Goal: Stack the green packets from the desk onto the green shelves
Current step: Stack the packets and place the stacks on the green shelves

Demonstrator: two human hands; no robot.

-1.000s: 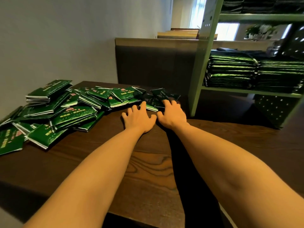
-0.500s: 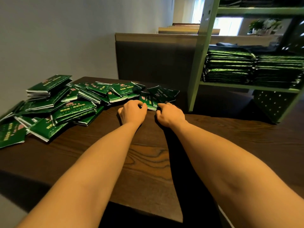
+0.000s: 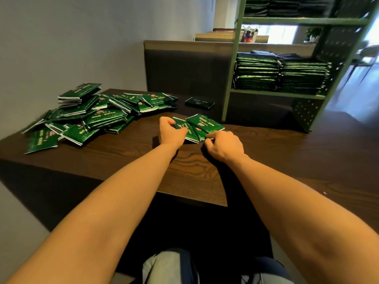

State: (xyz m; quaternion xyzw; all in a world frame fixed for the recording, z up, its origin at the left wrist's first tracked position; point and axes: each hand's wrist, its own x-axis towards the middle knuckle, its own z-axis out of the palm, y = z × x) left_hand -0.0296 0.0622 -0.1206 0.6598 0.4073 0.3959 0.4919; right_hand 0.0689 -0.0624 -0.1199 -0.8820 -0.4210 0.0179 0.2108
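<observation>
On the desk (image 3: 266,160), left hand (image 3: 171,133) and right hand (image 3: 224,146) grip green packets (image 3: 205,125); print illegible.

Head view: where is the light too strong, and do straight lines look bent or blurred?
Head view: the window behind the pale green metal shelf unit is blown out white; the stacked glossy green foil packets on it catch glints; the wide lens makes its posts lean; the far right is soft; the gripped packets are sharp.
</observation>
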